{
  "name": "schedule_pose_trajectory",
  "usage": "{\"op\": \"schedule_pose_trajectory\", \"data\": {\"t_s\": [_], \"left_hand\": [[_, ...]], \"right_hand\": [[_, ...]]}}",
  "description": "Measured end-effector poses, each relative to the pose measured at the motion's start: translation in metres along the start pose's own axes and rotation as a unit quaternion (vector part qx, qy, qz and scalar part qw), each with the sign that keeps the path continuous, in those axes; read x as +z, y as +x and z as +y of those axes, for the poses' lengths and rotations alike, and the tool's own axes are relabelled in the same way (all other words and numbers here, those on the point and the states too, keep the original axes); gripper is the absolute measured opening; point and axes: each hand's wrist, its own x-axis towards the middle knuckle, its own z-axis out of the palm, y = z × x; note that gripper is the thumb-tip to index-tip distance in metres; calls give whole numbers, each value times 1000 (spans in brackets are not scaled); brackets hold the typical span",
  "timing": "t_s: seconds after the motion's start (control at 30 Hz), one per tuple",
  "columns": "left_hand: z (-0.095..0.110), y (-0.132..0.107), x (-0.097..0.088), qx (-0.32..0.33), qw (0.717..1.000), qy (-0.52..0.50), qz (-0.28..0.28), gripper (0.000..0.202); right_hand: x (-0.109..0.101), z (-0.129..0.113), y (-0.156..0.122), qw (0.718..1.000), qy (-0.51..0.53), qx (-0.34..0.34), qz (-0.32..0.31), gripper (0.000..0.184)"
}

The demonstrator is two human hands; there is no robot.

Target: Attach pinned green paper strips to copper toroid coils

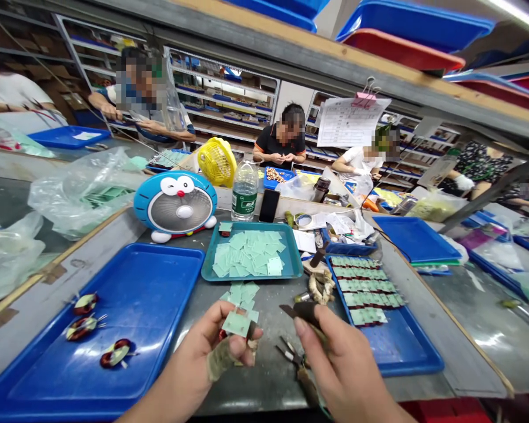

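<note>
A pale-green square card (235, 323) is pinched in the left hand (216, 355), tilted above the grey worktop (264, 385). A black-handled small blade (306, 314) is gripped in the right hand (341, 367), its long axis running leftward, tip toward the card. The hands are held apart. Matching cards are spread in a teal plastic tray (251, 225) ahead; the green bottle label (244, 200) is too small to read.

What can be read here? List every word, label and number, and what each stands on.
Nothing can be read for certain.
Hanging printed sheet: too small to read.
Green label on the water bottle: too blurred to read.
</note>
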Motion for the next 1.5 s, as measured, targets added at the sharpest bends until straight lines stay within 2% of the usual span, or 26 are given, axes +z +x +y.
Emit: {"op": "schedule_pose_trajectory", "data": {"t_s": [0.1,0.3,0.4,0.5,0.6,0.73,0.9,1.03,1.17,1.33,1.4,1.43,1.5], "left_hand": [[-2,2,-1,2,999,-48,-4,43],[-6,4,3,5,996,-87,-9,43],[-13,8,2,19,999,3,33,40],[-19,17,4,47,976,193,93,39],[-20,27,12,103,942,300,108,35],[-19,37,22,150,924,336,106,32],[-22,39,24,218,898,367,105,36],[-24,38,23,242,891,367,114,39],[-25,36,23,264,859,425,108,37],[-24,35,22,283,836,458,108,36],[-25,35,21,297,827,466,99,36],[-26,34,21,306,824,468,92,36],[-32,32,22,319,820,469,67,36]], "right_hand": [[9,-1,-5,993,78,84,-39,26],[10,-3,-4,982,134,127,-41,29],[14,-2,-8,961,209,175,-53,31],[19,-3,-14,941,262,207,-54,32],[19,-6,-19,952,233,196,-23,30],[14,-8,-20,967,171,186,18,25],[11,-10,-22,969,161,189,18,24],[12,-11,-22,971,150,186,20,23],[12,-12,-22,972,152,180,22,21],[18,-13,-26,971,162,173,33,23],[22,-14,-27,957,213,194,39,26],[23,-14,-26,939,265,217,37,28],[18,-14,-21,875,398,270,55,33]]}}
